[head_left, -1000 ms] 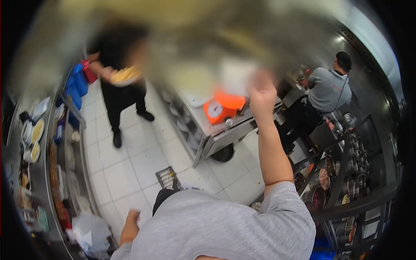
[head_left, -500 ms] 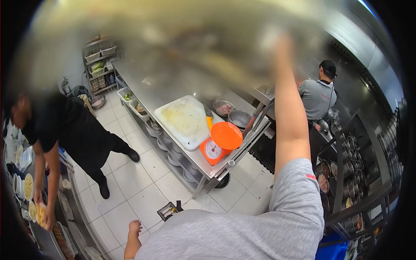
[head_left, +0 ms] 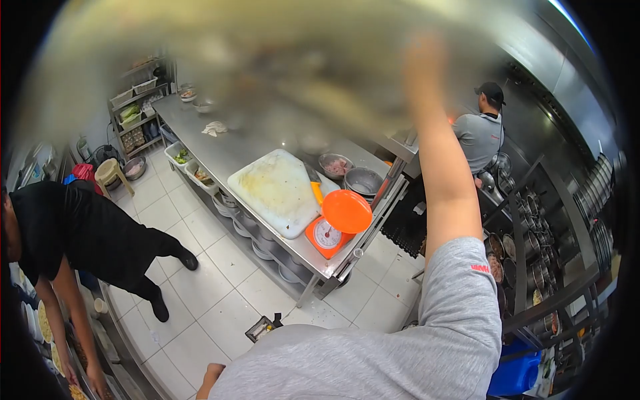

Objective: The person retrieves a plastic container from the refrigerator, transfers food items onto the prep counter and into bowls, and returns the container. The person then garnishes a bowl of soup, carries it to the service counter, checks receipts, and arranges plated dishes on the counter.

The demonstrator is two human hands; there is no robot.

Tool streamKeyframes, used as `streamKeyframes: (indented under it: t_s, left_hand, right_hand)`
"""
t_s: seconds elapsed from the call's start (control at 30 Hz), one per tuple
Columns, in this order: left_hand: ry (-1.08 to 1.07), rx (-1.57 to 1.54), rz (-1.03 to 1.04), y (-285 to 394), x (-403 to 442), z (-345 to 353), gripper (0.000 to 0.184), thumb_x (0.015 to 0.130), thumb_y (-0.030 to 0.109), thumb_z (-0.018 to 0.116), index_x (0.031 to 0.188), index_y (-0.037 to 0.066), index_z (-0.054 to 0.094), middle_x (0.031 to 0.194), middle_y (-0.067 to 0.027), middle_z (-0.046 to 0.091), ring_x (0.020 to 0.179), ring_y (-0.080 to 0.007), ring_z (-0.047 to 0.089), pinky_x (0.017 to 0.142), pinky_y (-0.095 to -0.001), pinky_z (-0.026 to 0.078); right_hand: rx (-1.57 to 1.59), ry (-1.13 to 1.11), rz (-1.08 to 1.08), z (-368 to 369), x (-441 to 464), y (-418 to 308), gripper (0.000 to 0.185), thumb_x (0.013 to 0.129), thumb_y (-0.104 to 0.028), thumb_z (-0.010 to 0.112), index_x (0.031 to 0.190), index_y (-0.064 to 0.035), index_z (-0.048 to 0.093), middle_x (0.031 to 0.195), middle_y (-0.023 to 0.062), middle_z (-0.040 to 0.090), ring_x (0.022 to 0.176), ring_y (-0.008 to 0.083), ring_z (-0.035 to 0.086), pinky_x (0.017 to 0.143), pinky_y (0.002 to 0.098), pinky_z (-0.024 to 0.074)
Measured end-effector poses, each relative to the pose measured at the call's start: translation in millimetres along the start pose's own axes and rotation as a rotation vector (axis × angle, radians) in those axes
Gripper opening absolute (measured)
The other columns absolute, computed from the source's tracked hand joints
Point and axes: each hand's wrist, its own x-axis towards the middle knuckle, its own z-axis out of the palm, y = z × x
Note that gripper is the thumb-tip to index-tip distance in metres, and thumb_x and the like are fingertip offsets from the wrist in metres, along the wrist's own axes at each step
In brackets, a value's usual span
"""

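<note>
My right arm reaches up and forward, and my right hand (head_left: 427, 57) is smeared by the blur across the top of the view. Its fingers and anything in them cannot be made out. My left hand (head_left: 213, 372) shows only in part beside my grey shirt, low over the floor, with its fingers hidden. Ahead stands a steel table (head_left: 223, 153) bearing a stained white cutting board (head_left: 277, 193), an orange kitchen scale (head_left: 327, 235) with a round orange pan (head_left: 347, 211), and a yellow-handled knife (head_left: 317, 192). Neither hand visibly touches these.
A metal bowl of raw meat (head_left: 337, 165) and stacked bowls (head_left: 363, 181) sit behind the scale. On the left, a person in black (head_left: 87, 233) leans over food containers. A co-worker in grey (head_left: 480, 137) stands at the right. A black-edged tray (head_left: 260, 329) lies on the tiled floor.
The view has shifted slightly, showing more of the table's far end. My left hand has drawn in toward my shirt. The person in black bends lower on the left; my right arm stays raised.
</note>
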Motion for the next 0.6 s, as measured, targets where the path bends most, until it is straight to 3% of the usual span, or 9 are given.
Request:
streamKeyframes:
  t_s: [0.03, 0.13, 0.2, 0.33, 0.4, 0.43, 0.5, 0.6]
  left_hand:
    - [0.006, -0.017, -0.018, -7.0, -5.0, -2.7, 0.024, 0.088, 0.016, 0.053, 0.107, 0.003, 0.056, 0.095, -0.0157, 0.062, 0.070, -0.0295, 0.062, 0.057, -0.0454, 0.050]
    - [0.032, -0.055, -0.009, -12.3, -14.2, -7.6, 0.024, 0.087, 0.016, 0.053, 0.107, 0.003, 0.057, 0.095, -0.0157, 0.062, 0.070, -0.0295, 0.062, 0.057, -0.0455, 0.049]
    - [0.049, -0.076, 0.028, -6.8, -16.1, -9.0, 0.023, 0.087, 0.016, 0.054, 0.106, 0.003, 0.057, 0.094, -0.0156, 0.062, 0.070, -0.0295, 0.062, 0.057, -0.0455, 0.049]
    - [0.087, -0.114, 0.127, 6.1, -25.8, -7.0, 0.023, 0.087, 0.017, 0.054, 0.105, 0.003, 0.058, 0.093, -0.0156, 0.063, 0.070, -0.0295, 0.062, 0.057, -0.0457, 0.049]
    - [0.095, -0.135, 0.160, 10.1, -31.5, -2.8, 0.022, 0.087, 0.017, 0.054, 0.104, 0.003, 0.058, 0.093, -0.0155, 0.063, 0.070, -0.0295, 0.062, 0.057, -0.0457, 0.049]
    - [0.098, -0.138, 0.168, 10.7, -35.9, -0.8, 0.022, 0.087, 0.017, 0.054, 0.104, 0.003, 0.058, 0.093, -0.0155, 0.063, 0.070, -0.0295, 0.062, 0.057, -0.0458, 0.049]
    - [0.097, -0.137, 0.170, 7.4, -37.3, 5.5, 0.022, 0.087, 0.017, 0.055, 0.104, 0.003, 0.059, 0.092, -0.0155, 0.063, 0.070, -0.0295, 0.062, 0.057, -0.0458, 0.049]
    - [0.093, -0.136, 0.140, -2.6, -35.7, 14.5, 0.022, 0.087, 0.017, 0.055, 0.103, 0.003, 0.059, 0.092, -0.0154, 0.063, 0.069, -0.0295, 0.062, 0.057, -0.0459, 0.049]
  right_hand:
    - [-0.119, -0.107, -0.162, 3.7, 0.4, -2.0, 0.039, 0.088, -0.017, 0.042, 0.125, -0.0068, 0.052, 0.128, 0.0070, 0.046, 0.124, 0.0260, 0.038, 0.101, 0.0522, 0.0288]
    - [-0.227, -0.311, -0.242, -11.3, 7.8, -17.5, 0.042, 0.089, -0.016, 0.041, 0.129, -0.0071, 0.049, 0.134, 0.0066, 0.042, 0.127, 0.0261, 0.035, 0.102, 0.0559, 0.0258]
    - [-0.185, -0.321, -0.238, -13.3, 8.3, -22.3, 0.044, 0.089, -0.017, 0.041, 0.131, -0.0067, 0.047, 0.138, 0.0062, 0.041, 0.129, 0.0262, 0.034, 0.104, 0.0587, 0.0217]
    - [-0.035, -0.216, -0.104, -5.4, -7.0, -10.7, 0.045, 0.087, -0.017, 0.043, 0.131, -0.0088, 0.048, 0.138, 0.0052, 0.041, 0.126, 0.0282, 0.037, 0.104, 0.0624, 0.0183]
    - [-0.158, -0.158, -0.038, 6.2, -21.3, 16.5, 0.045, 0.086, -0.018, 0.045, 0.130, -0.0125, 0.050, 0.135, 0.0071, 0.042, 0.126, 0.0300, 0.036, 0.103, 0.0640, 0.0183]
    - [-0.152, -0.159, -0.044, 11.8, -25.9, 29.4, 0.045, 0.086, -0.018, 0.045, 0.130, -0.0125, 0.050, 0.135, 0.0071, 0.042, 0.126, 0.0300, 0.036, 0.103, 0.0640, 0.0183]
    - [-0.122, 0.047, -0.043, 19.6, -30.3, 51.2, 0.044, 0.085, -0.017, 0.046, 0.129, -0.0176, 0.052, 0.133, 0.0088, 0.042, 0.127, 0.0315, 0.034, 0.102, 0.0640, 0.0188]
    - [-0.180, 0.058, -0.071, 3.9, -22.3, 59.8, 0.044, 0.085, -0.017, 0.046, 0.128, -0.0218, 0.052, 0.132, 0.0094, 0.042, 0.126, 0.0313, 0.034, 0.102, 0.0628, 0.0199]
